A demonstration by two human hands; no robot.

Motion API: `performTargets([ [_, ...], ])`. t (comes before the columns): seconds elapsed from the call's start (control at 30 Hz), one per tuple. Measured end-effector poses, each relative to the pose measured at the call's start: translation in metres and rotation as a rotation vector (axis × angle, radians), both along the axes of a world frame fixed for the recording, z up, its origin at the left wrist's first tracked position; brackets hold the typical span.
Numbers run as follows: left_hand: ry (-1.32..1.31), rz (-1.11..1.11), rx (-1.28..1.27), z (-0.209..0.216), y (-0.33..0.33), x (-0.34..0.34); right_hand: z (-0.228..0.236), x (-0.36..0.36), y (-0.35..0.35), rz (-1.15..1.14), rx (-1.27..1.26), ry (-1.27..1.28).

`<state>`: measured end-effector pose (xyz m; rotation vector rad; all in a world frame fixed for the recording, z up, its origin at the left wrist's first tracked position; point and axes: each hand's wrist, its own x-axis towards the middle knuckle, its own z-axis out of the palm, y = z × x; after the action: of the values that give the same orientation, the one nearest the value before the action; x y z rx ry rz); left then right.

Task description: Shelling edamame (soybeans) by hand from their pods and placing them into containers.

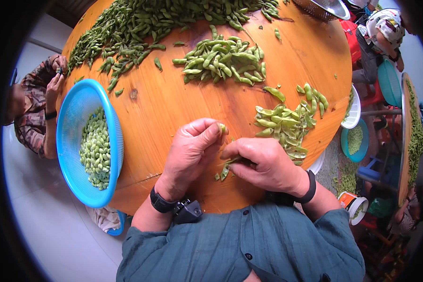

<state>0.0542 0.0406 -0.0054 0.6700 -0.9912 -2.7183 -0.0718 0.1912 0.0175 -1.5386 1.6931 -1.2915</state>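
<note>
My left hand (192,148) is closed, thumb and forefinger pinched on a green edamame bean (223,128) that shows at the fingertips. Just to its right, my right hand (268,162) is curled with a split green pod (235,161) under its fingers. A few bits of pod shell (224,172) lie on the wood between the hands. Beyond the right hand lies a heap of flattened, opened pods (286,124). Farther back sits a small pile of plump whole pods (225,61). At my left, a blue plastic basket (115,141) holds shelled green beans (96,150).
A large mound of pods (141,23) covers the far side of the round wooden table (160,101). A metal colander (326,8) stands at the far right edge. One person (37,103) sits at the left; others work around a second table (403,141) on the right.
</note>
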Motion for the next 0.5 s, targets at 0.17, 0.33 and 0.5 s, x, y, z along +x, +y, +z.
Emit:
performTargets([
  [0.17, 0.04, -0.14, 0.022, 0.0, -0.01, 0.005, 0.009, -0.009, 0.008, -0.12, 0.078, -0.036],
  [0.33, -0.039, -0.24, 0.077, 0.001, 0.007, 0.006, 0.005, 0.001, 0.002, -0.243, -0.094, -0.089],
  [0.5, -0.052, -0.198, 0.111, 0.006, 0.011, 0.004, 0.004, 0.001, 0.003, -0.276, -0.134, 0.057],
])
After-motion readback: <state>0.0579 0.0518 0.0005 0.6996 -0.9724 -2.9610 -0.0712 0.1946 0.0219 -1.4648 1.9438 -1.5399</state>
